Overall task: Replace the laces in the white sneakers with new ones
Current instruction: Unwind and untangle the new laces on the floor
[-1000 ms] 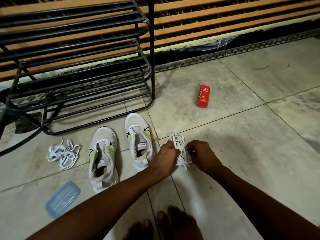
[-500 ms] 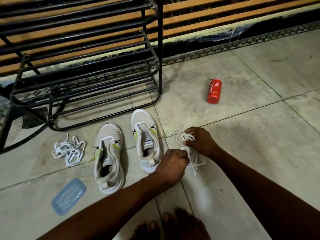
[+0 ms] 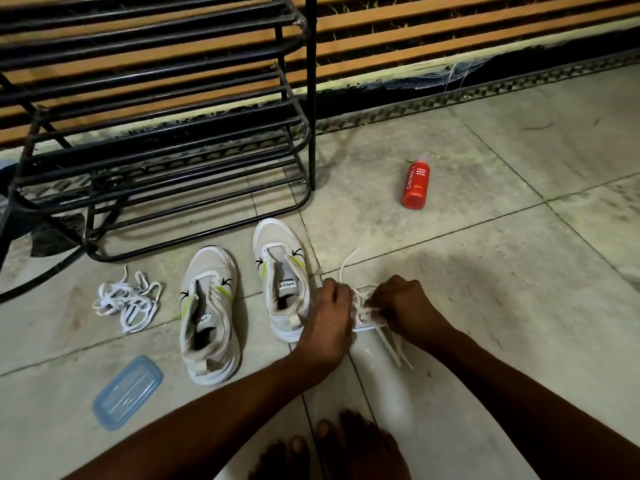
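Two white sneakers with green accents stand unlaced on the tiled floor, the left sneaker point(image 3: 207, 317) nearer me and the right sneaker point(image 3: 282, 275) a little farther. Right of them lies a bundle of white laces point(image 3: 367, 306). My left hand point(image 3: 329, 306) and my right hand point(image 3: 401, 303) both pinch this bundle from either side, fingers curled into the strands. Loose lace ends trail toward me and up past my left hand. A second tangle of white laces point(image 3: 126, 301) lies on the floor left of the sneakers.
A black metal shoe rack point(image 3: 156, 133) stands behind the sneakers against a slatted wall. A red bottle point(image 3: 415, 185) lies on the floor at the back right. A blue plastic lid point(image 3: 127, 391) lies front left. My bare toes point(image 3: 329, 448) show at the bottom edge.
My right hand came down from the far side of the lace bundle to its right side, and my left hand rose to its left side. The bundle is now bunched between both hands.
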The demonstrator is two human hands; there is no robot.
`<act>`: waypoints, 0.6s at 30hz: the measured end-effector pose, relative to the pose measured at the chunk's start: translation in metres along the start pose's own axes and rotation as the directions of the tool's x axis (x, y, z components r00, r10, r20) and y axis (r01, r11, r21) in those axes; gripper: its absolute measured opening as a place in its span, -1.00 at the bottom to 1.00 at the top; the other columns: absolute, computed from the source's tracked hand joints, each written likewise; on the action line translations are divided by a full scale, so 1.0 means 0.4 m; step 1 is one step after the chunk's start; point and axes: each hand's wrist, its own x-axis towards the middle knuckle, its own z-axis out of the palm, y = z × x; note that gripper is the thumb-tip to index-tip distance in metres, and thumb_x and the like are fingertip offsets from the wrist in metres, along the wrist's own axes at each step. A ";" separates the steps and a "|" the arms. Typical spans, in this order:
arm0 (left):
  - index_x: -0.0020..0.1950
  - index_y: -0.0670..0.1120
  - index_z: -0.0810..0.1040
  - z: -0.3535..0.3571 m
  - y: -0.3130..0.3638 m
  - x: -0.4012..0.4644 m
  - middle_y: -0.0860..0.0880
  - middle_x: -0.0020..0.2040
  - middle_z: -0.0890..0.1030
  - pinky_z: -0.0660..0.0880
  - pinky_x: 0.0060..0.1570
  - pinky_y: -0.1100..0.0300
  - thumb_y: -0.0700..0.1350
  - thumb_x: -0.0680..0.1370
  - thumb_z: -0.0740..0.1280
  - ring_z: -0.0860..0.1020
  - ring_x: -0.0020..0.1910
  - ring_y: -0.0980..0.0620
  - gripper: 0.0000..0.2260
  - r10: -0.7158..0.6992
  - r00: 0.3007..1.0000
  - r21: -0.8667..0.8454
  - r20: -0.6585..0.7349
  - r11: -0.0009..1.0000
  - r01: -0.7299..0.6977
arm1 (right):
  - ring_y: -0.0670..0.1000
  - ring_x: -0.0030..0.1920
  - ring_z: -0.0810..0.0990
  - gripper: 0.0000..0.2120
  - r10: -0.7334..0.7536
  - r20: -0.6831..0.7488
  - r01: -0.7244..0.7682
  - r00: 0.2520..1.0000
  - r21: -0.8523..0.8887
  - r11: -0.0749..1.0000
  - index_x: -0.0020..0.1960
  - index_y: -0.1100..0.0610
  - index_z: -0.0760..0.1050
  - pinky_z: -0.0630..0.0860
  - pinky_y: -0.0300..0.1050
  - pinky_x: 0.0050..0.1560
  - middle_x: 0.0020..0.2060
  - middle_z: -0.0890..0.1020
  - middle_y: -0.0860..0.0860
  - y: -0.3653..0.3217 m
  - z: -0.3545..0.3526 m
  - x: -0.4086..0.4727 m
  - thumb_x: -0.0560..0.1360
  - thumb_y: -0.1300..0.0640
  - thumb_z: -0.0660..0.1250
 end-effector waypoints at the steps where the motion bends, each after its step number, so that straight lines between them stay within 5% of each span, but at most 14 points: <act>1: 0.26 -0.15 0.43 -0.001 0.002 0.000 -0.13 0.21 0.37 0.49 0.15 -0.01 -0.28 0.46 0.39 0.47 0.12 -0.12 -0.62 -0.016 1.000 -0.027 -0.018 1.000 0.016 | 0.07 0.22 0.48 -0.63 0.016 0.115 0.003 0.993 -0.161 0.987 0.21 -0.09 0.64 0.34 0.01 0.10 0.09 0.65 -0.10 -0.002 0.009 0.004 0.45 0.17 0.33; 3: 0.30 -0.13 0.44 -0.003 0.003 0.004 -0.12 0.23 0.37 0.49 0.15 0.01 -0.28 0.49 0.37 0.47 0.12 -0.11 -0.61 -0.018 1.000 -0.054 -0.022 0.998 0.017 | 0.05 0.28 0.38 -0.63 0.019 0.224 0.046 0.974 -0.282 0.958 0.25 -0.11 0.58 0.23 0.04 0.11 0.13 0.61 -0.12 -0.011 0.021 0.012 0.48 0.12 0.27; 8: 0.23 -0.14 0.56 0.005 -0.011 0.011 -0.12 0.19 0.45 0.49 0.08 0.07 -0.33 0.50 0.32 0.51 0.08 -0.09 -0.69 0.054 0.996 -0.021 0.077 0.998 -0.053 | 0.06 0.27 0.38 -0.69 0.000 0.199 0.044 0.980 -0.214 0.976 0.24 -0.08 0.56 0.22 -0.02 0.07 0.13 0.59 -0.09 -0.007 0.034 0.028 0.53 0.13 0.27; 12: 0.09 -0.19 0.56 0.024 -0.014 0.015 -0.17 0.12 0.49 0.47 0.01 -0.02 -0.35 0.47 0.30 0.49 0.08 -0.17 -0.78 0.112 0.984 0.105 0.142 0.986 -0.127 | 0.22 0.12 0.55 -0.62 -0.083 -0.063 0.089 0.995 0.094 0.992 0.19 0.18 0.65 0.51 0.06 0.08 0.09 0.65 0.11 0.025 0.013 -0.009 0.38 0.19 0.53; 15: 0.12 -0.17 0.55 0.026 -0.008 0.020 -0.16 0.17 0.47 0.44 0.07 0.02 -0.30 0.50 0.25 0.44 0.17 -0.15 -0.78 0.122 0.972 0.159 0.199 0.975 -0.155 | 0.16 0.09 0.56 -0.61 -0.007 -0.245 0.061 0.969 0.214 0.975 0.14 0.20 0.65 0.52 -0.01 0.10 0.07 0.63 0.08 0.043 0.005 -0.045 0.34 0.13 0.57; 18: 0.11 -0.20 0.54 0.019 -0.003 0.022 -0.18 0.19 0.45 0.46 0.09 0.00 -0.26 0.49 0.25 0.43 0.19 -0.17 -0.78 0.134 0.966 0.158 0.221 0.973 -0.171 | 0.09 0.13 0.55 -0.51 0.080 -0.275 0.009 0.958 0.309 0.951 0.24 0.19 0.59 0.50 -0.04 0.14 0.13 0.59 0.08 0.061 0.010 -0.080 0.38 0.01 0.52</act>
